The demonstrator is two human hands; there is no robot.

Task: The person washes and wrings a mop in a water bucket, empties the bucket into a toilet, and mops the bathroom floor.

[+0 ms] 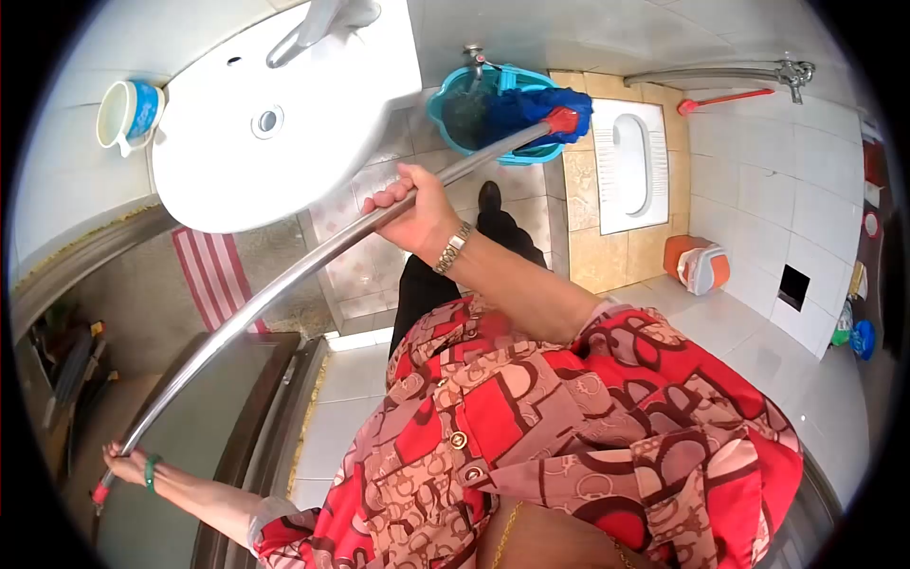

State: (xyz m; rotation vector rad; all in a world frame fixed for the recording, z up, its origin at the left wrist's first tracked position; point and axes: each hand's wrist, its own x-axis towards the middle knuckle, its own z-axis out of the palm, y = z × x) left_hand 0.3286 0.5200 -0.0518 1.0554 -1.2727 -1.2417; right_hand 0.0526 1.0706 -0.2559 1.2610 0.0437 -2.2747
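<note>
Both hands grip the mop, set well apart along its pole. Right hand, with a metal watch at the wrist: fingers wrapped round the pole, on the stretch nearer the head. Left hand, with a green bangle: closed round the pole just short of its red end cap.

Pole slants across the near side of the sink to a red socket. Blue mop head lies in the turquoise basin, reaching over its right rim. Tap stands at the basin's far edge; whether water runs cannot be told.

Surroundings: squat toilet just right of the basin; red-handled tool beyond the toilet's far right corner; orange bin off its near right corner. Cup at the sink's left edge; contact unclear. Striped mat below the sink's near edge. Dark shoe near the basin's near edge.
</note>
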